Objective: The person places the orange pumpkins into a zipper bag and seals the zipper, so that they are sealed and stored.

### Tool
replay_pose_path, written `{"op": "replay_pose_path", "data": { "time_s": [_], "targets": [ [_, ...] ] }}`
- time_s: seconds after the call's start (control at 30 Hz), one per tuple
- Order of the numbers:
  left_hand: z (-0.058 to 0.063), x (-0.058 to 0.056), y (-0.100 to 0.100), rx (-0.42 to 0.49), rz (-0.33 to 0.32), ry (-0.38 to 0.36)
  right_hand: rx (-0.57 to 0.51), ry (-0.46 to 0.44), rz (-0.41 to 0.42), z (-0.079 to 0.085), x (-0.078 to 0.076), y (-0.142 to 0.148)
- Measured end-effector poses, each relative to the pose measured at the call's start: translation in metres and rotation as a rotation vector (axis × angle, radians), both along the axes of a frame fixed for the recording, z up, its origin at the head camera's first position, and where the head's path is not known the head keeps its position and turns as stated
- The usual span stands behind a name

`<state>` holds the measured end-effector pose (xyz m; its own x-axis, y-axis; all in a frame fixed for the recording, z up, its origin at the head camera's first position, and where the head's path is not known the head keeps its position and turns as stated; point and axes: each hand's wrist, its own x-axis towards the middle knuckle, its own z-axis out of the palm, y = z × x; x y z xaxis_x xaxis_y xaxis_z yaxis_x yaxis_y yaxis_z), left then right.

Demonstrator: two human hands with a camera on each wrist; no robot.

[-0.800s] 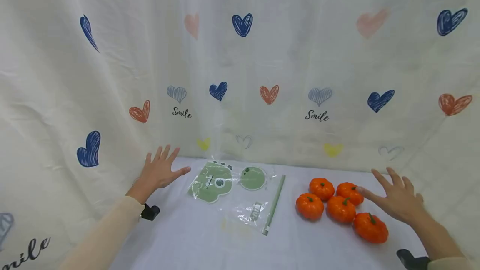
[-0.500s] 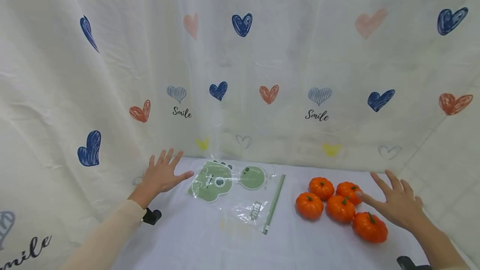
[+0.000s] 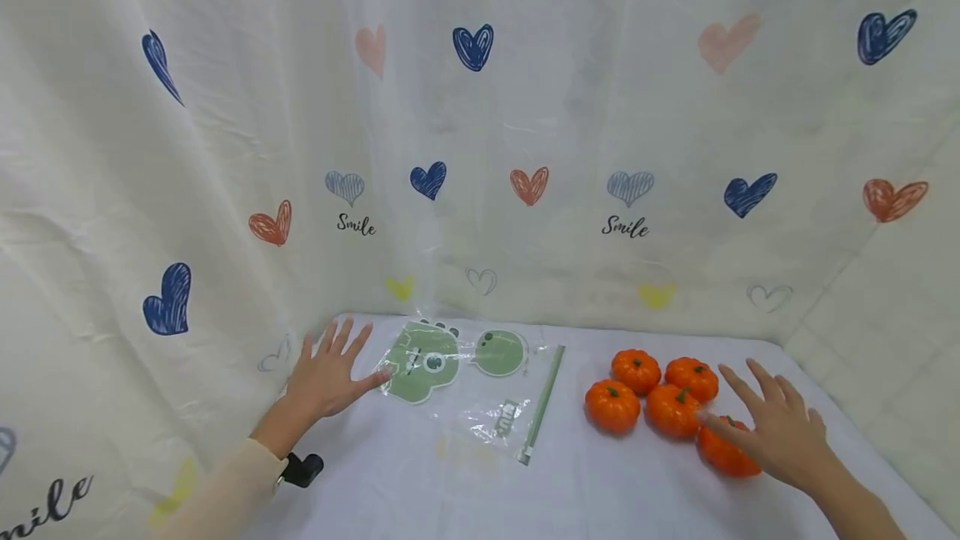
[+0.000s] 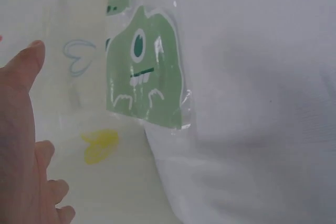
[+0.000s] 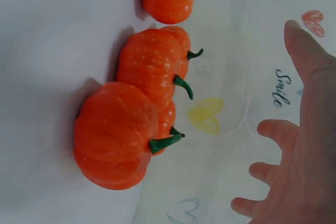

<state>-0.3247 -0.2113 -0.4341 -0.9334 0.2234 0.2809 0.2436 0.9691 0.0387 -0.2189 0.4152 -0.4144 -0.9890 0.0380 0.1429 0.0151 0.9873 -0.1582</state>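
Note:
A clear plastic zip bag [image 3: 487,407] with a green one-eyed monster print and a green slider strip [image 3: 543,405] lies flat on the white cloth. My left hand [image 3: 324,382], fingers spread and holding nothing, is at the bag's left side; its thumb tip overlaps the print in the head view. Several small orange pumpkins [image 3: 612,407] with green stems sit clustered on the right. My right hand [image 3: 783,427] hovers over the nearest pumpkin [image 5: 113,140], fingers apart with nothing in them, and partly covers it in the head view.
A pale curtain [image 3: 555,107] printed with hearts and "Smile" hangs behind and at both sides of the table. White cloth [image 3: 585,498] covers the tabletop, with bare cloth between the bag and the front edge of the view. A black strap piece [image 3: 303,470] sits at the left wrist.
My right hand has moved left, now overlapping the nearest pumpkin. My left hand has shifted slightly right, closer to the bag. The bag and pumpkins stay in place while the head view shifts slightly.

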Motion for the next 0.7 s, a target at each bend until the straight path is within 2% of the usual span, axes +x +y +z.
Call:
{"op": "replay_pose_path", "data": {
  "time_s": [0.13,0.23,0.4,0.7],
  "targets": [
    [-0.011,0.009,-0.002,0.018,-0.014,-0.004,0.019,0.057,0.018,-0.011,0.008,-0.010],
    [-0.020,0.017,-0.002,0.036,-0.020,-0.012,-0.006,0.093,0.029,-0.020,0.015,-0.017],
    [-0.032,0.030,0.002,0.087,-0.028,-0.051,-0.054,0.060,0.002,-0.032,0.022,-0.031],
    [-0.056,0.045,0.020,0.188,-0.087,-0.147,-0.121,0.049,0.017,-0.038,0.027,-0.054]
  ]
}}
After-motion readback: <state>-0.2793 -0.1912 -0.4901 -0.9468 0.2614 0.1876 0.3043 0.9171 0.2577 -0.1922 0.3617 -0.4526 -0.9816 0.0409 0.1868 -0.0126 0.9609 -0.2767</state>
